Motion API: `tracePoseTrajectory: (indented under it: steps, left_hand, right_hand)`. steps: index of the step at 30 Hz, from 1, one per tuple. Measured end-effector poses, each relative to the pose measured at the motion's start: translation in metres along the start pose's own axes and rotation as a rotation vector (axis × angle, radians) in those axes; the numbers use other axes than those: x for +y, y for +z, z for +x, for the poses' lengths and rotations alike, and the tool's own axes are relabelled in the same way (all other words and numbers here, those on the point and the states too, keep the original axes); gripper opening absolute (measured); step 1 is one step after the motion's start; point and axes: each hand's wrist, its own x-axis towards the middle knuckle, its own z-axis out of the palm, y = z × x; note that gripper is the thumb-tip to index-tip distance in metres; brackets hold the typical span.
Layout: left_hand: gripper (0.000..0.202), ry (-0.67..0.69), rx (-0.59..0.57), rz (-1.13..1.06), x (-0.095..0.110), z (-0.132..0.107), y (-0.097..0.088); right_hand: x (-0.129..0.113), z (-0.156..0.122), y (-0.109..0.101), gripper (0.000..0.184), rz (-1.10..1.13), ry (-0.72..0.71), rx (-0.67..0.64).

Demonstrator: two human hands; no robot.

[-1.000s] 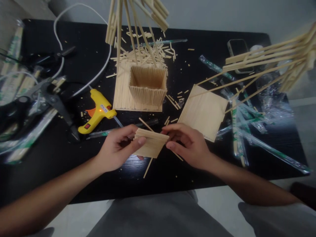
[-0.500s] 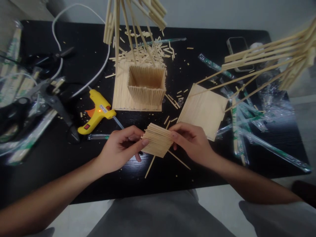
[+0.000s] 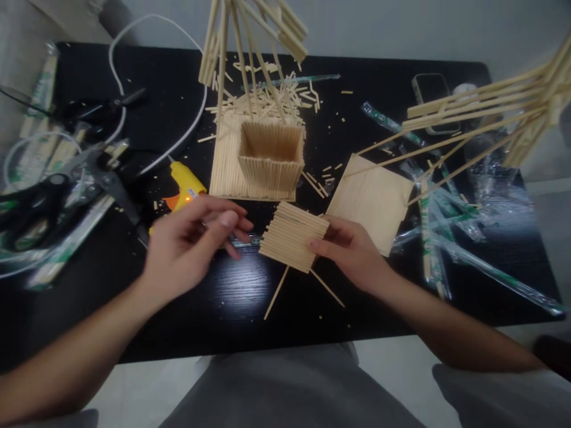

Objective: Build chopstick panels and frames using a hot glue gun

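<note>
My right hand (image 3: 352, 249) grips the right edge of a small square panel of glued wooden sticks (image 3: 292, 235), holding it tilted just above the black table (image 3: 241, 297). My left hand (image 3: 191, 246) has come off the panel and hovers to its left, fingers loosely apart, holding nothing, above a yellow glue gun (image 3: 182, 184) that it partly hides. Behind the panel stands an open stick box (image 3: 270, 156) on a flat stick base (image 3: 227, 160). Another flat stick panel (image 3: 370, 199) lies to the right.
Black scissors (image 3: 40, 202) and wrapped sticks lie at far left, with a white cable (image 3: 156, 35) behind them. Loose stick offcuts (image 3: 267, 98) are scattered behind the box. Plastic wrappers (image 3: 450, 214) and a phone (image 3: 430, 89) lie at right. Stick frames hang in the foreground at top and upper right.
My left hand let go of the small stick panel and moved left toward the glue gun. My right hand now holds the panel alone, slightly higher and more face-up.
</note>
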Motion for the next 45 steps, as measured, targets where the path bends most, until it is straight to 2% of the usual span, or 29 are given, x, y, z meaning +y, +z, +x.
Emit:
tracePoseTrajectory:
  steps: [1, 3, 4, 6, 8, 9, 11, 14, 18, 24, 29, 31, 33, 36, 38, 41, 44, 45]
  left_hand:
    - [0.018, 0.040, 0.070, 0.067, 0.005, 0.002, -0.008]
    - [0.015, 0.117, 0.135, 0.293, 0.013, 0.004, -0.023]
    - [0.013, 0.160, 0.107, 0.426, 0.014, 0.004, -0.028]
    - [0.012, 0.277, -0.052, 0.656, 0.013, 0.002, -0.032]
    - [0.018, 0.395, -0.219, 0.815, 0.006, -0.002, -0.026]
    - [0.023, 0.448, -0.265, 0.905, 0.001, -0.004, -0.021]
    - [0.029, 0.473, -0.291, 1.120, -0.008, -0.007, -0.009]
    - [0.024, 0.506, -0.278, 1.258, -0.015, -0.010, 0.006]
    - [0.027, 0.491, -0.315, 1.181, -0.010, -0.009, 0.012]
    - [0.012, 0.336, -0.318, 0.785, 0.021, -0.011, 0.000]
    - [0.016, 0.261, -0.215, 0.608, 0.045, -0.012, -0.008]
    - [0.021, 0.197, -0.168, 0.519, 0.048, -0.010, -0.006]
    - [0.025, 0.127, -0.179, 0.431, 0.050, -0.005, 0.000]
    - [0.026, 0.061, -0.278, 0.368, 0.052, 0.005, 0.014]
    - [0.026, 0.035, -0.381, 0.339, 0.056, 0.013, 0.029]
    - [0.027, 0.027, -0.550, 0.318, 0.060, 0.024, 0.062]
    - [0.023, 0.077, -0.685, 0.339, 0.057, 0.037, 0.106]
    - [0.023, 0.081, -0.697, 0.342, 0.055, 0.040, 0.121]
  right_hand:
    - [0.000, 0.001, -0.001, 0.021, 0.006, -0.015, 0.041]
    - [-0.001, 0.003, -0.002, 0.022, 0.052, -0.017, 0.106]
    - [-0.003, 0.004, -0.002, 0.024, 0.087, -0.006, 0.123]
    - [-0.006, 0.005, -0.001, 0.023, 0.162, 0.029, 0.129]
    - [-0.010, 0.006, -0.001, 0.021, 0.224, 0.067, 0.116]
    - [-0.013, 0.006, -0.002, 0.020, 0.255, 0.085, 0.108]
    - [-0.017, 0.005, -0.003, 0.020, 0.333, 0.108, 0.086]
    - [-0.023, 0.003, -0.007, 0.015, 0.458, 0.131, 0.036]
    - [-0.026, 0.000, -0.012, 0.009, 0.547, 0.190, -0.020]
    - [-0.021, 0.000, -0.010, 0.008, 0.616, 0.235, -0.136]
    - [-0.015, 0.001, -0.007, 0.018, 0.601, 0.253, -0.186]
    - [-0.013, 0.001, -0.007, 0.018, 0.601, 0.244, -0.272]
    - [-0.011, -0.001, -0.009, 0.019, 0.563, 0.263, -0.460]
    - [-0.008, -0.005, -0.011, 0.035, 0.391, 0.336, -0.781]
    - [-0.008, -0.007, -0.011, 0.041, 0.199, 0.394, -0.890]
    - [-0.008, -0.007, -0.008, 0.039, -0.084, 0.430, -0.923]
    - [-0.005, -0.006, -0.007, 0.043, -0.207, 0.393, -0.922]
    - [-0.003, -0.006, -0.007, 0.044, -0.247, 0.389, -0.925]
